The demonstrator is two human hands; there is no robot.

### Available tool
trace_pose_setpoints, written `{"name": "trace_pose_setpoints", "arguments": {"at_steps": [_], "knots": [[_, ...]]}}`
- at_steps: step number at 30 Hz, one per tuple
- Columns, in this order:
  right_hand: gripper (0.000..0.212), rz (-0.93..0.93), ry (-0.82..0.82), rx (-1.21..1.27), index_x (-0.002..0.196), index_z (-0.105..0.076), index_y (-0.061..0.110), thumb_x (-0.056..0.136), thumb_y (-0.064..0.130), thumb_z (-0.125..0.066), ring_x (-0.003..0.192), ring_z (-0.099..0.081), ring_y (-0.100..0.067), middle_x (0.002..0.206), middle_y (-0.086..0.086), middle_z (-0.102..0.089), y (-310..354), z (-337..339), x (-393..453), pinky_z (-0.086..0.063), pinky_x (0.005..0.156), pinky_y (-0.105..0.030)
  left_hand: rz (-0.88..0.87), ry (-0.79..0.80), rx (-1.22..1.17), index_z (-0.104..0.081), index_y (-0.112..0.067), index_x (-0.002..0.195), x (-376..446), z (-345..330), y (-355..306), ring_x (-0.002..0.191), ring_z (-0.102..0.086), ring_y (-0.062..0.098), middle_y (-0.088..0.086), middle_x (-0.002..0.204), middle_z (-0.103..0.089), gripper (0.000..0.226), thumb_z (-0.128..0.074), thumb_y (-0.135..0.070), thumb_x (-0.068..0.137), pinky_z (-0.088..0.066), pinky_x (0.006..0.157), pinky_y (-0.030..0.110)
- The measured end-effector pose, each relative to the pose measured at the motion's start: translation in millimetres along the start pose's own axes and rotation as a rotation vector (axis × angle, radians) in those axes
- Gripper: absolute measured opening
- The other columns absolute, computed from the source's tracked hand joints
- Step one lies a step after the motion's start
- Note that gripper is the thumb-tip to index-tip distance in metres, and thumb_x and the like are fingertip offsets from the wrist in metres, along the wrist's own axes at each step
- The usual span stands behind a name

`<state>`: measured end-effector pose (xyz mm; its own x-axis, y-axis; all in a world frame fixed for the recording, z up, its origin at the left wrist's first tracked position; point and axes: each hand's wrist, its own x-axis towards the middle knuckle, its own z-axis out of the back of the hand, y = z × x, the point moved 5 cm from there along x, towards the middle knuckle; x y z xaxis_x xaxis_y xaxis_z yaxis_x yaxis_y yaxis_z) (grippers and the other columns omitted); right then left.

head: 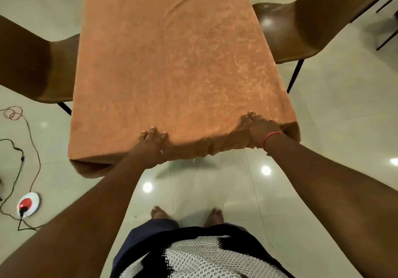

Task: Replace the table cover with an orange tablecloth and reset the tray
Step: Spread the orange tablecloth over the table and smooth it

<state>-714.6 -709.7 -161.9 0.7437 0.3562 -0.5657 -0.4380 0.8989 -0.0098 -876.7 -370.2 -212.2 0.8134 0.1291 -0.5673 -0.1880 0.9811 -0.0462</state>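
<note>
Covering the whole tabletop, the orange tablecloth (172,66) runs from the far edge to the near edge and hangs a little way over the near edge and both near corners. Its surface lies mostly flat, with a few soft creases near the far end and a bunched, rippled stretch along the near edge between the two hands.

The left hand (150,146) sits on the near edge, left of its middle, with the fingers (153,131) curled over the cloth and the nails showing on top; they appear to hold the cloth at the edge. The right hand (258,129) sits on the same edge close to the near right corner, its fingers bent and pressed together into a fold of the gathered cloth, gripping it. A red thread bracelet (271,137) circles the right wrist.

A brown chair (38,62) stands just beside the left edge of the table, and a second brown chair (312,23) stands beside the right edge, both with dark metal legs. On the pale glossy floor (323,127) to the left lie an orange cord (32,135) and a black cable (18,165), which runs to a round white and red socket (29,204). The person's bare feet (215,215) stand on the floor near the table's near edge.
</note>
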Motion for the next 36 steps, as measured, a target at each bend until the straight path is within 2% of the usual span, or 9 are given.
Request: {"name": "trace_pose_setpoints", "arguments": {"at_steps": [5,8,12,15,17,20,24,28,36], "knots": [[0.066,-0.046,-0.070,0.001,0.151,-0.027,0.011,0.091,0.012,-0.053,0.144,-0.027,-0.042,0.159,-0.019,-0.022,30,3,1,-0.029,0.114,-0.058,0.027,-0.091,-0.089,-0.011,-0.026,0.158,-33,10,4,0.151,0.000,0.036,0.015,0.164,0.005,0.068,-0.046,-0.032,0.100,-0.010,0.122,0.046],[0.070,0.015,-0.096,0.011,0.151,-0.028,0.014,0.088,0.012,-0.061,0.143,-0.028,-0.039,0.158,-0.015,-0.024,68,4,-1,-0.030,0.115,-0.055,0.103,-0.090,-0.134,-0.009,-0.027,0.157,-55,2,33,0.151,0.001,0.036,0.015,0.164,0.003,0.066,-0.042,-0.035,0.101,-0.012,0.122,0.051],[0.095,0.077,-0.027,0.043,0.153,-0.025,0.016,0.077,0.039,-0.078,0.144,-0.026,-0.035,0.159,-0.011,-0.021,138,8,0,-0.029,0.115,-0.051,0.195,-0.091,-0.173,-0.014,-0.030,0.156,-83,0,80,0.151,-0.003,0.034,0.008,0.165,-0.001,0.061,-0.039,-0.042,0.101,-0.015,0.120,0.053],[0.085,0.146,-0.020,0.036,0.156,-0.016,0.015,0.087,0.034,-0.062,0.148,-0.021,-0.032,0.163,-0.010,-0.014,212,24,4,-0.025,0.118,-0.048,0.217,-0.119,-0.175,-0.018,-0.031,0.155,-93,-3,125,0.150,-0.007,0.033,0.006,0.165,-0.006,0.060,-0.036,-0.047,0.100,-0.017,0.119,0.054],[0.082,0.211,-0.027,0.033,0.158,-0.013,0.015,0.089,0.044,-0.047,0.150,-0.017,-0.030,0.165,-0.010,-0.010,276,34,6,-0.022,0.120,-0.046,0.217,-0.142,-0.183,-0.020,-0.030,0.154,-97,-4,164,0.150,-0.010,0.032,0.004,0.165,-0.008,0.059,-0.034,-0.048,0.100,-0.017,0.118,0.053],[0.096,0.308,-0.052,-0.006,0.158,-0.009,0.017,0.082,0.050,-0.058,0.151,-0.015,-0.029,0.165,-0.007,-0.009,379,36,11,-0.020,0.122,-0.045,0.204,-0.143,-0.203,-0.020,-0.030,0.154,-110,-9,223,0.151,-0.010,0.028,0.002,0.165,-0.008,0.061,-0.028,-0.054,0.099,-0.015,0.118,0.054],[0.067,0.415,-0.067,0.026,0.155,-0.020,0.018,0.096,0.038,-0.043,0.150,-0.017,-0.026,0.164,-0.006,-0.016,539,26,24,-0.020,0.121,-0.045,0.292,-0.093,-0.224,-0.011,-0.031,0.156,-144,-30,349,0.152,-0.008,0.025,0.000,0.165,-0.007,0.067,-0.021,-0.062,0.098,-0.010,0.119,0.054],[0.062,0.537,-0.026,0.034,0.153,-0.026,0.019,0.097,0.035,-0.046,0.151,-0.015,-0.029,0.165,-0.009,-0.012,678,22,27,-0.018,0.121,-0.046,0.429,-0.062,-0.230,-0.006,-0.030,0.157,-188,-51,482,0.152,-0.007,0.025,0.000,0.166,-0.004,0.070,-0.021,-0.064,0.097,-0.009,0.119,0.055],[0.062,0.576,0.037,0.073,0.156,-0.022,0.018,0.101,0.040,-0.042,0.152,-0.013,-0.031,0.166,-0.010,-0.011,829,46,69,-0.015,0.122,-0.047,0.492,-0.075,-0.316,-0.003,-0.029,0.157,-195,-40,630,0.152,-0.006,0.024,0.001,0.166,-0.002,0.073,-0.019,-0.066,0.096,-0.010,0.119,0.054]]}}
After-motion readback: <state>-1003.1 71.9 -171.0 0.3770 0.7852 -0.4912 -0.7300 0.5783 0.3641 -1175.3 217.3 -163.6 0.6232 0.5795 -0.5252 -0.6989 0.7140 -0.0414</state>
